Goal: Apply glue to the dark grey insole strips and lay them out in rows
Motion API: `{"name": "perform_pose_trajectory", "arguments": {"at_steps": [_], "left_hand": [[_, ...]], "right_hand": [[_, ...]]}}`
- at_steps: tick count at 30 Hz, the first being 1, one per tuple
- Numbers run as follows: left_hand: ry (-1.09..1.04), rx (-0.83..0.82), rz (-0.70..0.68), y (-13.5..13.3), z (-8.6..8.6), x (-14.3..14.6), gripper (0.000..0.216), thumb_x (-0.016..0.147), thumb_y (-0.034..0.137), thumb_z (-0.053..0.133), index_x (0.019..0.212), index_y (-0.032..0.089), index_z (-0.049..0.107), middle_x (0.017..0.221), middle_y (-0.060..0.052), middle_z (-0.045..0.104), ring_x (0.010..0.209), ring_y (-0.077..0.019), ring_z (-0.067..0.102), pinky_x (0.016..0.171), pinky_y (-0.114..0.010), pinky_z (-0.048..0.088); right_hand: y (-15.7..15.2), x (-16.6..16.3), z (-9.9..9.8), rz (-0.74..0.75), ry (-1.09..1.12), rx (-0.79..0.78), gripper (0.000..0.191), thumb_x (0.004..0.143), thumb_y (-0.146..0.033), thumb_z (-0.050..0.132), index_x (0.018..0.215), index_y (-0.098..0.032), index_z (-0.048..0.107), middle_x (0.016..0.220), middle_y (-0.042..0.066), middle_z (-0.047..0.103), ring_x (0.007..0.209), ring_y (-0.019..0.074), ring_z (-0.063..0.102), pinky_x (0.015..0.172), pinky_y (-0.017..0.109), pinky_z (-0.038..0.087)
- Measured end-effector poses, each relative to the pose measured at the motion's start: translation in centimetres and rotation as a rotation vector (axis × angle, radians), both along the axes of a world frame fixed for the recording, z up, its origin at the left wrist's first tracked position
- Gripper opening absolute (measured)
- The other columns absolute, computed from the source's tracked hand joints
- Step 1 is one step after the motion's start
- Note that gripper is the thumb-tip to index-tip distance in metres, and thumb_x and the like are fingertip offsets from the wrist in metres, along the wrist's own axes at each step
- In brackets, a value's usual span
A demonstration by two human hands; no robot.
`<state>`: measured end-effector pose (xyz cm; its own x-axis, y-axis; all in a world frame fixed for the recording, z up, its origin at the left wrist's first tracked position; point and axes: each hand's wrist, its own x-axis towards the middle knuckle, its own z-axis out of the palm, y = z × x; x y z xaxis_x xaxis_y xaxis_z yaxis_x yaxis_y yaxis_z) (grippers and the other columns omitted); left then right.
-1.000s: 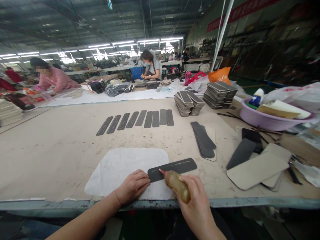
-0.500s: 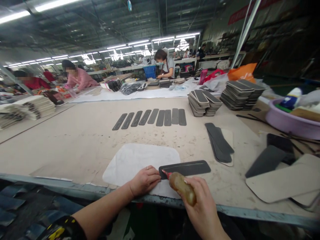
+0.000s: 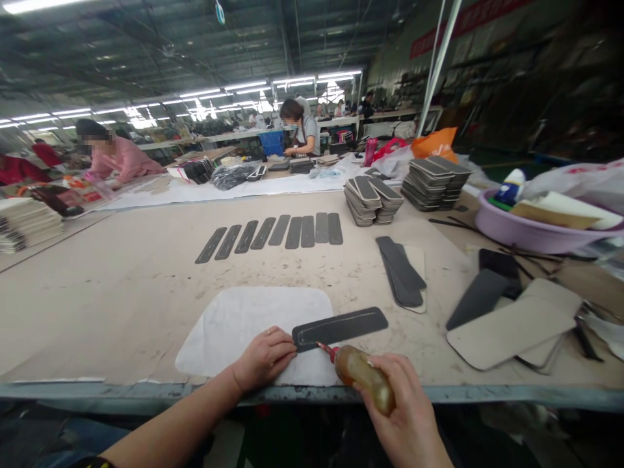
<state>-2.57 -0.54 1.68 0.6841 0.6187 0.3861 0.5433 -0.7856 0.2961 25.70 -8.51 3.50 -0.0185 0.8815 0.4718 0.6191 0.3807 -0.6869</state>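
Note:
A dark grey rounded panel (image 3: 353, 320) lies near the table's front edge, partly over a white sheet (image 3: 234, 325). A thin pale line of glue runs along its upper side, round the left end and onto the lower side. My left hand (image 3: 266, 356) is closed at the panel's left end, its fingertips on the edge. In my right hand (image 3: 402, 406) is a squeeze glue bottle (image 3: 363, 374), amber and tilted, my fingers wrapped round it. Its red nozzle points left, the tip at the panel's lower edge.
Beyond the sheet lies a row of several dark panels (image 3: 292, 233). Stacked panels (image 3: 363, 201) stand at the back right. More loose dark panels (image 3: 402, 273) and beige pieces (image 3: 507, 331) lie right, near a purple basin (image 3: 526, 227). Co-workers (image 3: 305, 130) work across the table.
The glue bottle's tip has moved from the panel's left end to its lower edge, and the glue line now goes round that end. The view has swung right.

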Motion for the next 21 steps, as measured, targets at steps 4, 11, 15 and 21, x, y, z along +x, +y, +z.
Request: {"name": "perform_pose_trajectory", "arguments": {"at_steps": [4,11,15,21], "left_hand": [[-0.007,-0.027,-0.003,0.0,-0.2,-0.1,0.015,0.086,0.012,0.052,0.092,0.017,0.065,0.090,-0.007,0.064,0.084,-0.0154,0.057,0.078,-0.030,0.050],[-0.037,-0.065,0.017,0.3,-1.1,-0.5,0.017,0.087,0.013,0.053,0.100,0.017,0.063,0.090,-0.008,0.063,0.083,-0.0163,0.056,0.077,-0.031,0.050],[-0.027,-0.044,-0.002,0.4,-1.3,-0.5,0.020,0.087,0.012,0.053,0.102,0.018,0.064,0.091,-0.008,0.062,0.084,-0.0166,0.056,0.076,-0.031,0.050],[-0.033,-0.046,-0.002,0.4,-1.1,-0.4,0.019,0.087,0.012,0.052,0.100,0.018,0.065,0.091,-0.008,0.062,0.083,-0.0164,0.055,0.075,-0.030,0.050]], "right_hand": [[-0.2,2.7,-0.1,-0.135,-0.057,0.026,0.027,0.086,-0.033,0.058,0.110,-0.023,0.052,0.104,0.009,0.050,0.093,0.0233,0.054,0.078,0.038,0.050],[0.1,6.8,0.1,-0.340,-0.166,0.098,0.029,0.085,-0.038,0.058,0.109,-0.022,0.053,0.101,0.009,0.052,0.092,0.0249,0.054,0.084,0.043,0.048],[-0.2,6.0,0.1,-0.338,-0.194,0.086,0.030,0.084,-0.036,0.059,0.110,-0.023,0.054,0.104,0.010,0.051,0.093,0.0260,0.054,0.081,0.043,0.049],[-0.7,0.9,0.5,-0.120,-0.085,0.030,0.029,0.083,-0.020,0.057,0.112,-0.023,0.052,0.107,0.010,0.047,0.093,0.0221,0.055,0.076,0.036,0.052]]}}
